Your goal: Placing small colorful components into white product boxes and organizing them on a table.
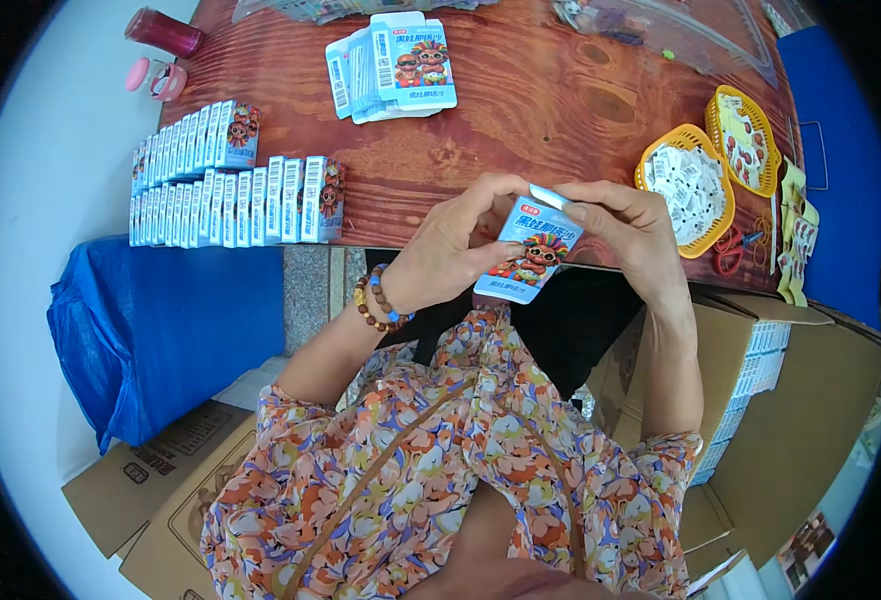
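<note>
Between my two hands, just over the table's near edge, is a small blue and white carton (pixel 532 250) printed with cartoon figures. My left hand (pixel 457 238), with beaded bracelets at the wrist, grips its left side, thumb across the front. At the carton's top right, my right hand (pixel 620 228) pinches the edge near a raised white flap (pixel 547 197). Two rows of formed cartons (pixel 228 208) stand upright to the left on the table. Farther back lies a stack of flat cartons (pixel 395 68) with the same print.
On the right are two yellow baskets (pixel 697 247) (pixel 766 185) holding small packets and printed pieces, with red-handled scissors (pixel 728 250) beside them. A red-lidless-looking jar (pixel 165 32) stands far left. Cardboard boxes (pixel 800 420) flank me below, and a blue cover (pixel 180 340) hangs at left.
</note>
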Available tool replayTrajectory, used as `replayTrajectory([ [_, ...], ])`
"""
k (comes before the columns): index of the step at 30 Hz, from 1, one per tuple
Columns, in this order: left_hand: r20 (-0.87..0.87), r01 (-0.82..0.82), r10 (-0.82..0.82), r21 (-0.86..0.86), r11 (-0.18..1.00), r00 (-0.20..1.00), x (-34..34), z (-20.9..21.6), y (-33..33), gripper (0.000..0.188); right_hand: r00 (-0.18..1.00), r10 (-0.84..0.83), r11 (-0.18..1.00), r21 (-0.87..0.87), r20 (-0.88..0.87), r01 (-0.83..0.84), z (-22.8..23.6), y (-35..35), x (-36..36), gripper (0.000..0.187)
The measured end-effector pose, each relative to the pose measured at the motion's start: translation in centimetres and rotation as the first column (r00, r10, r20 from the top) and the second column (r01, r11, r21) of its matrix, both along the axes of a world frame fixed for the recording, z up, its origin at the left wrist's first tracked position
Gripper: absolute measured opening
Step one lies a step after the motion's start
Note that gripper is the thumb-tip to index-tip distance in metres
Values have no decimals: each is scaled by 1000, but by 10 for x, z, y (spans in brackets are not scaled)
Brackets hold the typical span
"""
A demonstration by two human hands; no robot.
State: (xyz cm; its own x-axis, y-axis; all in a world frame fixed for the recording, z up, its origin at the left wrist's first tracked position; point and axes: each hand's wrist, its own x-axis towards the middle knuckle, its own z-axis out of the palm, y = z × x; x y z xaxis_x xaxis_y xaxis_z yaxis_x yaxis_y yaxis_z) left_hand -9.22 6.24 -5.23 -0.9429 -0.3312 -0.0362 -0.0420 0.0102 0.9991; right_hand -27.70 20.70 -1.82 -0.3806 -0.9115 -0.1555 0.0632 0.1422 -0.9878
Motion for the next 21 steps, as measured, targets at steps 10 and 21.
replayTrajectory([
  [10, 50, -24, 19, 103, 994, 999, 0, 7, 4, 56, 937, 67, 993, 118, -342, -28, 6, 1, 5, 24],
  [21, 12, 3, -3, -57, 998, 1000, -5, -6, 6, 70, 615, 94, 989, 1, -783, -150, 1, 12, 15, 35],
])
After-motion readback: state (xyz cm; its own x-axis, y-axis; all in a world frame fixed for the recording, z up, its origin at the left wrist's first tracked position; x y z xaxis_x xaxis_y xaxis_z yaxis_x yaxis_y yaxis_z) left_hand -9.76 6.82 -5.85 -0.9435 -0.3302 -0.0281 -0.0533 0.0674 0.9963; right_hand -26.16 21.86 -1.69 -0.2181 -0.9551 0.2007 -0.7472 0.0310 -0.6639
